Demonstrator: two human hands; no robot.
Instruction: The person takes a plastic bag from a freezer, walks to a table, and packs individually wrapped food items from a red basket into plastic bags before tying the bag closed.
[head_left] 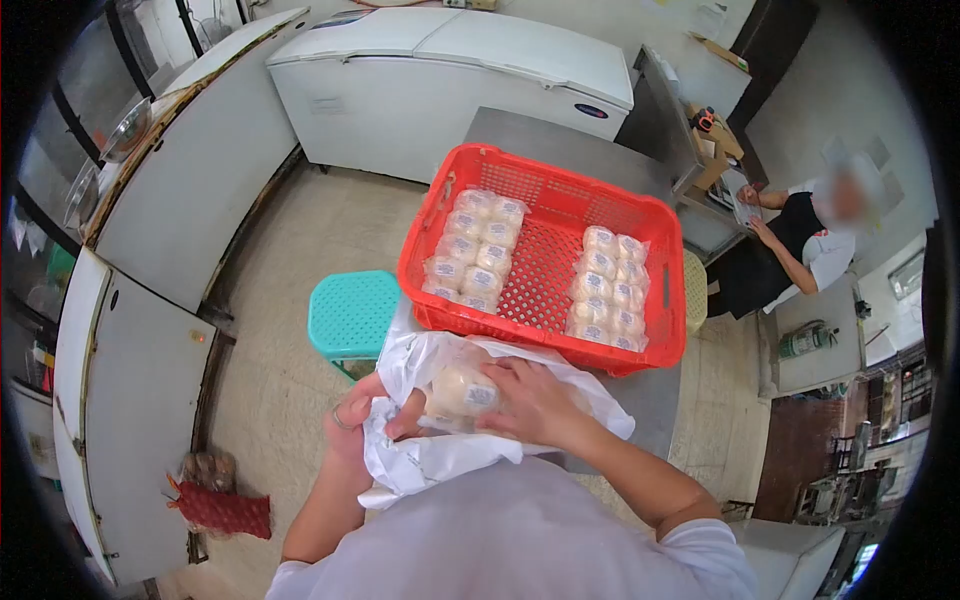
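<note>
Currently at the bagging-film stage, by the look of it: labelled pack of pale round buns [460, 392] is partly wrapped in a loose white plastic bag [440, 452], near edge of the steel table [655, 415]. Clock below is centred on that pack.

Step in hand, my read: managing film around the pack, either peeling or covering; one frame can't say which. Next move calls for holding the pack firm while the film is worked clear of the fingers, no squeeze on the buns.

Pose: left hand [352, 418] at 9, closed on the bag's edge, knuckles outward, thumb side toward the pack; forearm comes in from between 7 and 8. Right hand [535, 400] at 3, palm down, fingers over the pack's right end, gripping it from above; thumb partly hidden. Forearm comes in from 4, elbow bent out.

Red crate [545, 345] at 1, just beyond the hands: similar packs [475, 245] along its left side, more packs [608, 285] along its right, perforated floor between. Teal stool [350, 305] at 10. Co-worker [800, 245] at 2, well apart.
</note>
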